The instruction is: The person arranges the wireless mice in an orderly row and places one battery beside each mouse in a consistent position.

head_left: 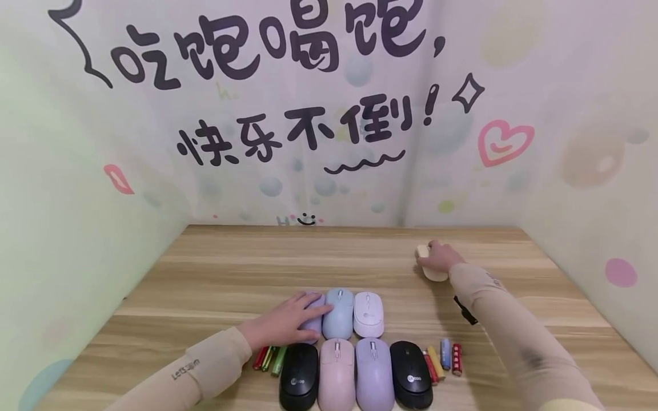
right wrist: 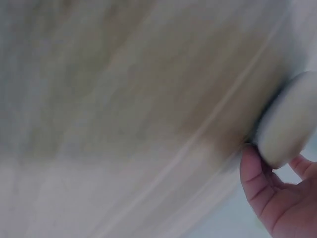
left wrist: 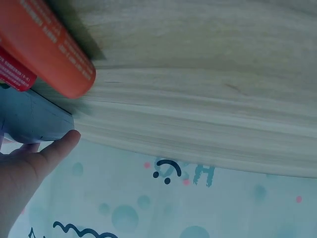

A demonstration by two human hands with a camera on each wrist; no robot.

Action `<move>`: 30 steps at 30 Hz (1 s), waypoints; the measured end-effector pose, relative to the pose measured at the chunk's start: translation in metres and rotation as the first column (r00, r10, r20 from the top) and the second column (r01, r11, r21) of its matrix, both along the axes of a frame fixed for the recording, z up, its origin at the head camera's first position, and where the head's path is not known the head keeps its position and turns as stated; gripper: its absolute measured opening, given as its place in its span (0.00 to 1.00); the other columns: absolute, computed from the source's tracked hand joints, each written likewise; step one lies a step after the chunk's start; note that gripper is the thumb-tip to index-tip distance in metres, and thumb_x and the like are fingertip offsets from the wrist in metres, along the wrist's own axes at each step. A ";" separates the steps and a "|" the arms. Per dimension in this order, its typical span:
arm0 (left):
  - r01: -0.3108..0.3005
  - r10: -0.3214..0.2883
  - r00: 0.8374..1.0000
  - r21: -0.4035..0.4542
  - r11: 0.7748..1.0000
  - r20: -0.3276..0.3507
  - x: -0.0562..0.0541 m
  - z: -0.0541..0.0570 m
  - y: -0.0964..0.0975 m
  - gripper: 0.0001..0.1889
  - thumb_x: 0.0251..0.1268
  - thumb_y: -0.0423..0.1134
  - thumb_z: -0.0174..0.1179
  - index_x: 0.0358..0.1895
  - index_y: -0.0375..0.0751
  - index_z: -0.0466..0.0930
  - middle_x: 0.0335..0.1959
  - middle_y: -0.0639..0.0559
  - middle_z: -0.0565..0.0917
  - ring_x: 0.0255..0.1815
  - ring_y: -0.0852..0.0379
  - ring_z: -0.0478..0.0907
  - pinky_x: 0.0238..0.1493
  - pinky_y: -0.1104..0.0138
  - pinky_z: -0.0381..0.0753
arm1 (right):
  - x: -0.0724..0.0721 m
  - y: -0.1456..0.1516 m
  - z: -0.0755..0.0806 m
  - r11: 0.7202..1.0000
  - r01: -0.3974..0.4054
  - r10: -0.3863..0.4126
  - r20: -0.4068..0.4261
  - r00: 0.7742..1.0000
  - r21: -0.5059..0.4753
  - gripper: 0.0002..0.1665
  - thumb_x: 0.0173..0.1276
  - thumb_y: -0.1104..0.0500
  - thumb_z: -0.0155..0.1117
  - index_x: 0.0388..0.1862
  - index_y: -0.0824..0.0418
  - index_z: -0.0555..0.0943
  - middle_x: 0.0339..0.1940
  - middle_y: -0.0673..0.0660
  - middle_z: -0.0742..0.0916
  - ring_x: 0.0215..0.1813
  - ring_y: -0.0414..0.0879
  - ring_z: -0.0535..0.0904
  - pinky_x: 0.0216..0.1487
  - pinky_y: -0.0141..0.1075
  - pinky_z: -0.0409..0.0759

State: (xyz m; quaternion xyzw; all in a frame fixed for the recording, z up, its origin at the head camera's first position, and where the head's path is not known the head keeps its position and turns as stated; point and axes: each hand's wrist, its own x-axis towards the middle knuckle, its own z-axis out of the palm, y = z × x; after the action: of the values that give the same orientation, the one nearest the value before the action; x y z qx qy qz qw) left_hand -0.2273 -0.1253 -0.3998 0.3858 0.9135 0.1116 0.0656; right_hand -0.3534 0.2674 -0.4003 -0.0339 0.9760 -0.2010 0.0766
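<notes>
My left hand (head_left: 283, 319) lies over a purple mouse (head_left: 312, 325) at the left of the back row, fingers spread and fairly straight. One fingertip reaches the edge of the light blue mouse (head_left: 338, 314) beside it. A white mouse (head_left: 368, 315) stands at that row's right. In the left wrist view the thumb (left wrist: 62, 148) touches the end of a mouse (left wrist: 34, 116). Farther back on the right, my right hand (head_left: 442, 258) grips a cream mouse (head_left: 436, 275) between thumb and fingers. Motion blurs the right wrist view, where the cream mouse (right wrist: 290, 121) shows in the fingers.
In the front row are a black mouse (head_left: 299, 377), a pink mouse (head_left: 337, 377), another purple mouse (head_left: 374, 377) and another black mouse (head_left: 411, 377). Batteries (head_left: 278, 361) lie left of them, and more batteries (head_left: 445, 355) lie right. Printed walls enclose the wooden table (head_left: 288, 251).
</notes>
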 end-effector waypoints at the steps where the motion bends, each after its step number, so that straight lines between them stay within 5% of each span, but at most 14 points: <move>1: -0.001 0.001 1.000 0.000 1.000 -0.001 0.000 0.000 0.000 0.29 0.62 0.51 0.55 0.67 0.54 0.62 0.69 0.41 0.59 0.67 0.37 0.55 0.60 0.46 0.62 | -0.001 0.001 -0.001 1.000 -0.001 0.001 0.003 1.000 0.015 0.44 0.56 0.46 0.56 0.62 0.75 0.58 0.47 0.74 0.74 0.38 0.56 0.74 0.30 0.39 0.73; 20: -0.007 0.007 1.000 0.015 1.000 0.002 0.000 -0.003 0.001 0.28 0.63 0.50 0.55 0.67 0.53 0.62 0.68 0.40 0.59 0.67 0.37 0.55 0.60 0.46 0.62 | -0.005 0.004 -0.004 0.985 -0.052 0.046 0.039 0.998 0.164 0.52 0.60 0.34 0.48 0.66 0.75 0.53 0.52 0.77 0.75 0.45 0.61 0.76 0.42 0.47 0.73; 28: 0.000 0.000 1.000 0.011 1.000 -0.011 -0.003 -0.006 0.002 0.29 0.63 0.51 0.55 0.67 0.54 0.62 0.69 0.41 0.59 0.68 0.36 0.54 0.61 0.47 0.61 | 0.013 -0.011 0.045 0.971 -0.103 0.112 -0.029 0.993 0.215 0.57 0.62 0.27 0.39 0.67 0.75 0.53 0.64 0.74 0.66 0.62 0.69 0.63 0.58 0.56 0.64; 30: 0.001 -0.001 1.000 0.016 1.000 -0.015 -0.004 -0.006 0.002 0.29 0.63 0.51 0.55 0.67 0.53 0.62 0.69 0.41 0.59 0.68 0.36 0.54 0.61 0.47 0.62 | 0.025 -0.028 0.055 0.974 -0.131 0.139 -0.031 0.990 0.183 0.55 0.62 0.26 0.39 0.68 0.71 0.57 0.63 0.72 0.69 0.60 0.67 0.68 0.56 0.56 0.66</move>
State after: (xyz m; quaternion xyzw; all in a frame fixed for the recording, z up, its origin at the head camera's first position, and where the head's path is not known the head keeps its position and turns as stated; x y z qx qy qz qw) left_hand -0.2309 -0.1238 -0.4060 0.3875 0.9129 0.1159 0.0558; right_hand -0.3285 0.2393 -0.3453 -0.0972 0.9871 -0.1054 0.0714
